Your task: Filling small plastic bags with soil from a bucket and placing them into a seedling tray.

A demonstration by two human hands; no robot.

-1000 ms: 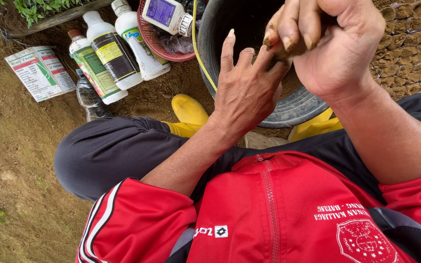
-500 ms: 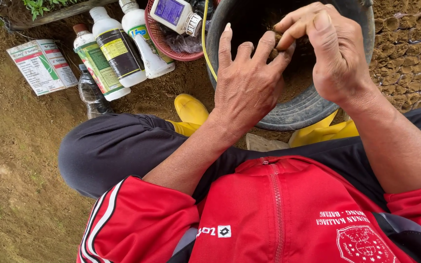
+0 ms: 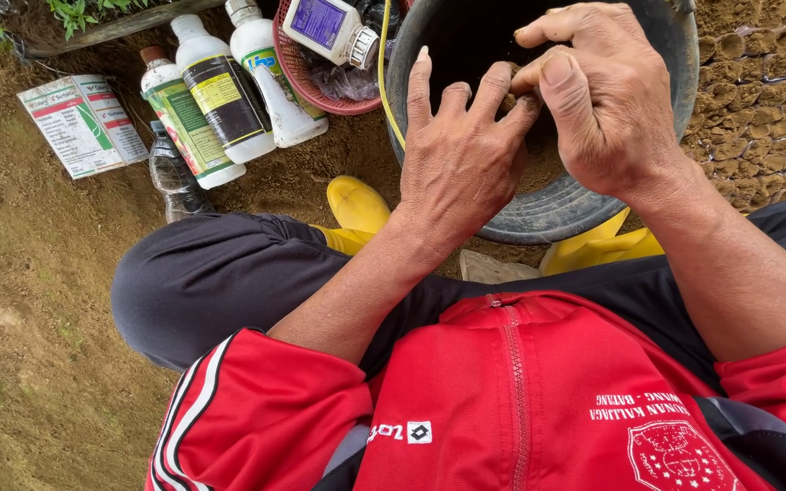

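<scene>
Over the dark bucket (image 3: 593,205), whose far rim is cut off, the left hand (image 3: 457,159) and right hand (image 3: 607,100) pinch together a half-hidden soil lump (image 3: 508,98), bottles (image 3: 220,95) crowding the ground's far-left edge.

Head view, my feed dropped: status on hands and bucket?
Left hand and right hand together, pinching a soil lump over the grey bucket. Bottles off left, nothing blocking.

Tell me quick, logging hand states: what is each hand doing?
Left hand: fingers curled, pinching a soil lump.
Right hand: pinching the same lump.
</scene>
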